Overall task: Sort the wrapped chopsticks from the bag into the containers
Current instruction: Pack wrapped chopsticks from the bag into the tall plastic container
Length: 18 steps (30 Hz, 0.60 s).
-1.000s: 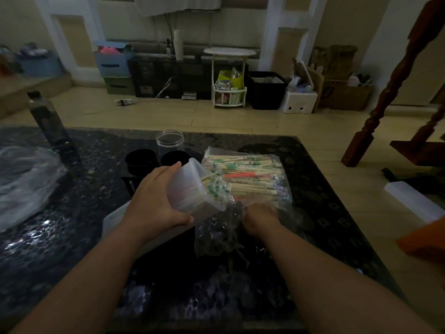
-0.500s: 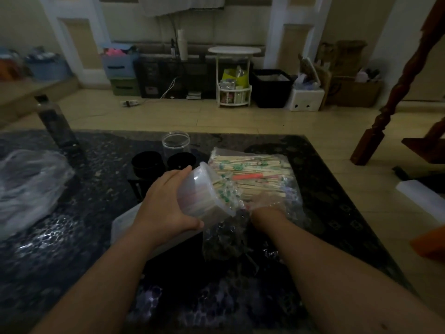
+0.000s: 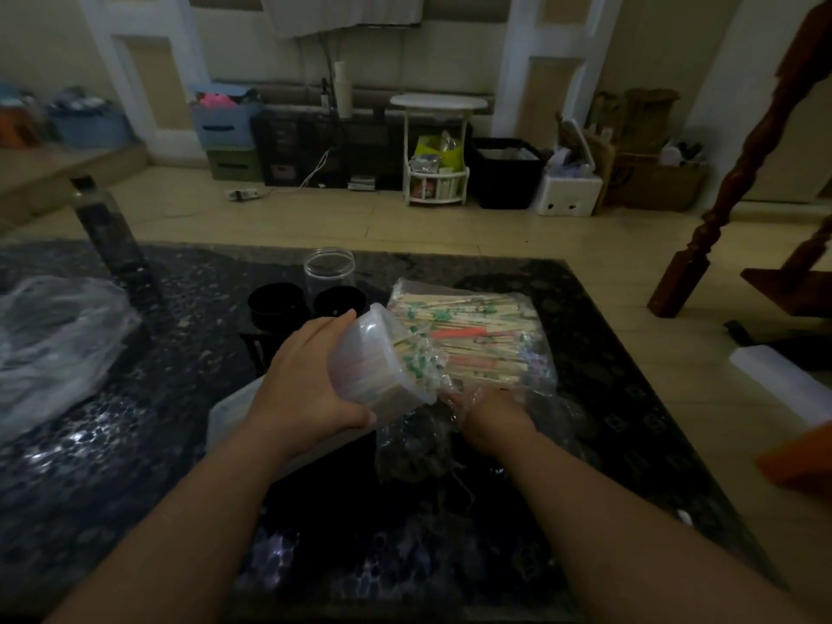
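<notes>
Two bare forearms reached in from the near edge of the dark speckled stone table (image 3: pixel 171 466) and drew together toward its middle. The left hand (image 3: pixel 310 380) was wrapped round a translucent plastic tub (image 3: pixel 360 367), fingers curled over the top and thumb clamped underneath. It held the tub clear of the table and tipped on its side, with the mouth facing right. A bundle of wrapped chopsticks with green-printed ends (image 3: pixel 412 360) poked out of that mouth, touching the bag beside it.

The right hand (image 3: pixel 488 414) lay palm down, its wrist low over the table, pushed into the crumpled open end of a clear plastic bag (image 3: pixel 414 448). Its fingers were lost under the film, so I could not tell whether they gripped anything. The bag lay flat, stretching away from the hand, packed with more paper-wrapped chopsticks (image 3: pixel 468 335), among them an orange one.

Under the left wrist lay a flat pale plastic piece (image 3: pixel 225 412), a lid or a tray, I could not say which. Farther back stood two black round cups (image 3: pixel 272 301) side by side, with a clear round jar (image 3: pixel 329 268) just behind them. Off to the left sat a heap of crumpled clear plastic (image 3: pixel 54 344), and beyond it a dark upright bottle (image 3: pixel 106 227).
</notes>
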Each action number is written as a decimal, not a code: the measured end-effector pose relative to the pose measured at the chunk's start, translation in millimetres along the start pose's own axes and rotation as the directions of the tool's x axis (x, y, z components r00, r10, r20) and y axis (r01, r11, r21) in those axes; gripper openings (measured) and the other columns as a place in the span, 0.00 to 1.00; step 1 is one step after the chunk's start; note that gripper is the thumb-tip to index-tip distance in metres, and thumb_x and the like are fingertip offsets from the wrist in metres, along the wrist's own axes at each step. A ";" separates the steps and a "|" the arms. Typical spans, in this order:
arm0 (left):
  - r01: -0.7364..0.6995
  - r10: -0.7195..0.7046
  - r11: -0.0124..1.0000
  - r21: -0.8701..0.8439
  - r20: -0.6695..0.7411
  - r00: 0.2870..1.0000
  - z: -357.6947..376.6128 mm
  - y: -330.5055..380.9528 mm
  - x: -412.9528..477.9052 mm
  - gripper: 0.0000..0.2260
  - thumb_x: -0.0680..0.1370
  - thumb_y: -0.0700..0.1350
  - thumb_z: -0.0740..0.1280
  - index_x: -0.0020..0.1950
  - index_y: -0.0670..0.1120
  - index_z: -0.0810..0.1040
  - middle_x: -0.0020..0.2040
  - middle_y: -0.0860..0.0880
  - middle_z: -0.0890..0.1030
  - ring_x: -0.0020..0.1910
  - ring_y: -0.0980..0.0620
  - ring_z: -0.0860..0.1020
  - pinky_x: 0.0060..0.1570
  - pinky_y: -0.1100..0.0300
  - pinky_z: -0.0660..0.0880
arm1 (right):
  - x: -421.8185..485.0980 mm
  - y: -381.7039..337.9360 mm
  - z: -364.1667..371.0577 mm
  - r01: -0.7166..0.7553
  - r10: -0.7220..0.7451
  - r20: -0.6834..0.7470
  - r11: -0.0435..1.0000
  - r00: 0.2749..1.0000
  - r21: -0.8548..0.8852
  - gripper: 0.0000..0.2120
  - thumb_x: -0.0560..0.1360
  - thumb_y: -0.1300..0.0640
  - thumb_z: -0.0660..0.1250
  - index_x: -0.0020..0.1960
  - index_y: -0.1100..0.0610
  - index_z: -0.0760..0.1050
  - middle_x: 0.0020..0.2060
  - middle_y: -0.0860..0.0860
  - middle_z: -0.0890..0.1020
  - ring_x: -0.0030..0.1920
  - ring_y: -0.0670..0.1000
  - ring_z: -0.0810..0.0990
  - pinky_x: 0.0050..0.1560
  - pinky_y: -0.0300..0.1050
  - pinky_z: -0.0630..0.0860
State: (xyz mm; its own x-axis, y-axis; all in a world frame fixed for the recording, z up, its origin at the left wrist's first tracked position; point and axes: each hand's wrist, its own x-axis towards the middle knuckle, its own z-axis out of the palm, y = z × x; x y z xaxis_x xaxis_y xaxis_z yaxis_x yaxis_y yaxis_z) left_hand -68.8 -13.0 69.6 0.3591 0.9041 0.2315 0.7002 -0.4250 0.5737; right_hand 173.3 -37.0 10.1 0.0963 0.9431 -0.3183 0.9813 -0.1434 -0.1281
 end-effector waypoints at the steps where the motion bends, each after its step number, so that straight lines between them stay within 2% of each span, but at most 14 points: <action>1: 0.001 -0.001 1.000 -0.001 -0.002 1.000 -0.4 0.4 -0.9 0.55 0.52 0.58 0.76 0.78 0.55 0.60 0.72 0.55 0.64 0.69 0.53 0.64 0.64 0.55 0.63 | -0.4 -0.4 2.7 -0.015 0.015 -0.015 0.999 1.000 0.034 0.21 0.83 0.52 0.55 0.76 0.48 0.62 0.70 0.59 0.71 0.65 0.61 0.73 0.64 0.53 0.70; 4: -0.002 0.002 1.000 -0.006 -0.008 1.000 -1.1 2.1 -2.6 0.54 0.52 0.58 0.76 0.77 0.55 0.61 0.72 0.55 0.65 0.69 0.53 0.64 0.62 0.57 0.63 | -0.2 -2.9 5.8 -0.069 0.073 -0.032 0.991 0.997 0.112 0.20 0.81 0.53 0.59 0.71 0.57 0.68 0.67 0.60 0.74 0.64 0.61 0.74 0.64 0.52 0.69; 7: 0.003 -0.003 1.000 -0.007 -0.007 1.000 -1.1 3.3 -3.9 0.55 0.51 0.58 0.76 0.77 0.55 0.61 0.71 0.55 0.65 0.69 0.53 0.64 0.64 0.55 0.64 | -0.8 -10.6 1.8 -0.095 0.089 0.076 0.993 0.993 0.069 0.25 0.80 0.53 0.60 0.74 0.62 0.63 0.67 0.60 0.74 0.65 0.60 0.75 0.66 0.53 0.68; 9: 0.001 -0.001 1.000 -0.012 -0.008 1.000 -0.5 3.4 -4.7 0.55 0.51 0.58 0.76 0.77 0.55 0.61 0.71 0.56 0.65 0.69 0.53 0.64 0.65 0.54 0.64 | -1.2 -13.7 -0.1 -0.102 0.098 0.117 0.994 0.988 0.036 0.26 0.79 0.54 0.63 0.74 0.62 0.64 0.66 0.59 0.75 0.63 0.59 0.76 0.61 0.51 0.72; 11: -0.004 0.003 1.000 -0.013 -0.016 1.000 -0.2 3.8 -5.2 0.55 0.51 0.58 0.77 0.77 0.55 0.62 0.71 0.56 0.66 0.68 0.54 0.65 0.65 0.54 0.64 | -1.3 -13.9 -0.7 -0.108 0.106 0.096 0.994 0.990 0.020 0.23 0.78 0.55 0.66 0.71 0.61 0.69 0.62 0.58 0.78 0.60 0.58 0.78 0.54 0.48 0.74; 13: -0.009 0.009 1.000 -0.010 -0.018 1.000 0.2 4.4 -5.3 0.55 0.51 0.58 0.77 0.77 0.55 0.62 0.70 0.56 0.66 0.68 0.54 0.65 0.65 0.56 0.64 | -1.8 -12.5 0.0 -0.125 0.121 0.065 0.990 0.991 0.061 0.20 0.77 0.56 0.66 0.68 0.60 0.71 0.61 0.58 0.79 0.59 0.59 0.79 0.54 0.49 0.75; 16: -0.007 0.007 1.000 -0.009 -0.012 1.000 0.7 4.0 -5.3 0.55 0.50 0.59 0.76 0.77 0.55 0.62 0.71 0.55 0.66 0.68 0.53 0.65 0.66 0.55 0.64 | -6.8 -10.0 -2.2 -0.146 0.136 0.082 0.980 0.987 0.135 0.22 0.78 0.59 0.63 0.72 0.57 0.66 0.62 0.59 0.78 0.59 0.60 0.78 0.56 0.51 0.75; 18: -0.011 0.011 1.000 -0.013 -0.015 1.000 0.6 3.2 -6.5 0.56 0.50 0.61 0.74 0.77 0.54 0.62 0.71 0.54 0.66 0.68 0.53 0.65 0.66 0.54 0.65 | -12.8 -8.1 -2.2 -0.143 0.130 0.087 0.976 0.988 0.162 0.25 0.79 0.58 0.61 0.75 0.54 0.60 0.64 0.60 0.76 0.61 0.61 0.77 0.59 0.52 0.74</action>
State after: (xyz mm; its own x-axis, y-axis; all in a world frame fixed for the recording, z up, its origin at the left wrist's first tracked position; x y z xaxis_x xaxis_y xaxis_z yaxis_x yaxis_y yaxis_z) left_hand -68.5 -20.3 69.5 0.3576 0.8999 0.2498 0.6881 -0.4347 0.5810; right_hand 164.5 -47.2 17.3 0.2082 0.8868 -0.4125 0.9176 -0.3231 -0.2316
